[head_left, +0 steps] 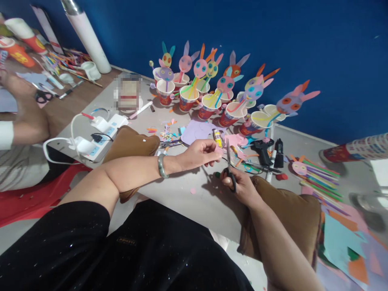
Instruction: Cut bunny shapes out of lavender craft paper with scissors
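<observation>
My left hand (201, 153), with a bracelet (163, 166) on its wrist, is closed in a pinch above the table's middle. What its fingertips hold is too small to make out. My right hand (241, 186) grips black-handled scissors (229, 159), their blades pointing up and away from me beside the left fingertips. Just beyond my hands lie a yellow glue stick (217, 138), a purple paper sheet (197, 131) and pink paper cutouts (236, 140). A small pink paper disc (193, 190) rests on the table nearer to me.
Paper cups (189, 99) with rabbit-faced spoons stand in rows along the blue wall. A black glue gun (263, 151) lies right of my hands. Brown cushions (287, 218) are under my forearms. At left are a power strip (109, 135) and another person's arm (28, 109).
</observation>
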Demonstrator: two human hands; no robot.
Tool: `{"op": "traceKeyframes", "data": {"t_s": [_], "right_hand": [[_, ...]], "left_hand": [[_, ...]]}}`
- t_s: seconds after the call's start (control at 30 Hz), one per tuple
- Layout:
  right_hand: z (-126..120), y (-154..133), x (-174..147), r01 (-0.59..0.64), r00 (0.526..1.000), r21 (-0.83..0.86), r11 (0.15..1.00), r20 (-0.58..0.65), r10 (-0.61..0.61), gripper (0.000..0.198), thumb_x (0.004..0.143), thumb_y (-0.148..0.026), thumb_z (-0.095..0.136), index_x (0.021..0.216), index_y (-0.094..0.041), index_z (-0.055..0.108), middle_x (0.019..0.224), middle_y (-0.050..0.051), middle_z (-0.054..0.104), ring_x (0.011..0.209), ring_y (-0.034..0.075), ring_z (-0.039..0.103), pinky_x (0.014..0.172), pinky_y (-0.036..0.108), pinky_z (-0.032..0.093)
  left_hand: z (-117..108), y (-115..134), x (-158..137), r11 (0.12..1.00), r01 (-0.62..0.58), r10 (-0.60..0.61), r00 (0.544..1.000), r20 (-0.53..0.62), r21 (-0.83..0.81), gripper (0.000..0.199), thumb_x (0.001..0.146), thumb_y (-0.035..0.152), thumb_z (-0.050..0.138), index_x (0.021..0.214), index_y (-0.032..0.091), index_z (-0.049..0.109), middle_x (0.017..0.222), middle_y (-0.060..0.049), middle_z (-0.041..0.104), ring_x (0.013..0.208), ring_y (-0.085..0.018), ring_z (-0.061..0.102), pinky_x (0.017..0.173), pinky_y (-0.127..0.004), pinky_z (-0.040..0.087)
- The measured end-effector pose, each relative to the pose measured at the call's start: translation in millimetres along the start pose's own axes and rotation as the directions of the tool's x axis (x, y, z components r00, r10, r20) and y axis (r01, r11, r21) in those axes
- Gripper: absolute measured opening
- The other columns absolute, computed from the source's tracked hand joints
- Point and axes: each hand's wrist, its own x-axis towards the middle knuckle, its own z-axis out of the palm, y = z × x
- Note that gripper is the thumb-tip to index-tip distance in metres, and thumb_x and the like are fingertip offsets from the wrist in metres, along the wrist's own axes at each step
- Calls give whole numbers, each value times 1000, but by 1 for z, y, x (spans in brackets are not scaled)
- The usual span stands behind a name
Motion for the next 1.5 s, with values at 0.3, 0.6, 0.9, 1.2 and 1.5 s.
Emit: {"op": "traceKeyframes", "data": {"t_s": [0.3,0.6,0.9,1.2,1.5], "right_hand": [[1,-3,2,69,993,17,997,-99,-67,57,76,-77,63,65,-22,50,53,-2,50,47,13,45,46,27,39],[1,-6,1,32,999,11,999,-2,-32,56,71,-75,69,66,-22,50,58,-1,54,49,13,50,46,27,43],[1,-5,0,-22,999,-21,1000,47,23,48,69,-62,77,67,-21,53,54,-3,56,49,14,52,48,26,40],[1,-8,-1,-44,997,-33,999,63,46,48,69,-62,77,66,-20,55,52,-2,57,48,13,50,49,25,38],[1,-5,0,-29,997,-36,999,70,32,48,70,-63,77,65,-21,55,51,-2,58,48,13,50,49,26,38]], "left_hand": [[0,-1,1,999,31,-31,999,-13,8,14,88,19,58,77,15,50,72,1,62,55,-3,55,54,-18,43],[1,1,1,1000,22,-21,1000,-19,22,14,89,18,57,77,14,50,73,1,61,55,-2,56,54,-17,44],[0,2,0,1000,6,-6,1000,1,22,14,86,13,57,73,14,51,64,3,58,52,-2,53,54,-18,41],[0,0,0,999,4,-5,1000,16,49,11,85,16,58,76,14,52,67,2,60,54,-4,53,54,-19,41],[0,-1,0,998,-2,0,999,36,71,10,85,17,58,76,14,53,67,2,59,56,-4,54,56,-19,42]]}}
